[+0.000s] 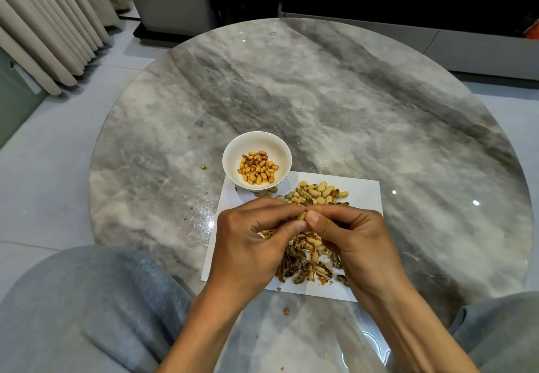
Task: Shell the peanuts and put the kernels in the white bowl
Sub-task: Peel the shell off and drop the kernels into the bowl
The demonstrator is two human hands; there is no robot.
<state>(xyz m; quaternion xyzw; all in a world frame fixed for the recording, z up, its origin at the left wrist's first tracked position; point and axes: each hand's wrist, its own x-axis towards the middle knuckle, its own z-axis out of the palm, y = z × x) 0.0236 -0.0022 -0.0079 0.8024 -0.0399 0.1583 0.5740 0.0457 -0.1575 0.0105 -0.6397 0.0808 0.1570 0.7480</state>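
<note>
A white bowl [233,151] with several orange-brown kernels [258,171] stands on the far left corner of a white paper sheet [364,194]. Beyond my hands a pile of whole peanuts [316,193] lies on the sheet. Empty shells [309,267] are heaped under and between my hands. My left hand [250,244] and my right hand [353,238] meet above the sheet, and together they pinch one peanut [302,215] between thumbs and fingertips. Only a small pale part of that peanut shows.
The sheet lies near the front edge of a round grey marble table [320,95]. Small shell crumbs [203,166] dot the table left of the bowl, and one kernel [286,311] lies near the front edge. My grey-trousered knees [87,308] flank the table.
</note>
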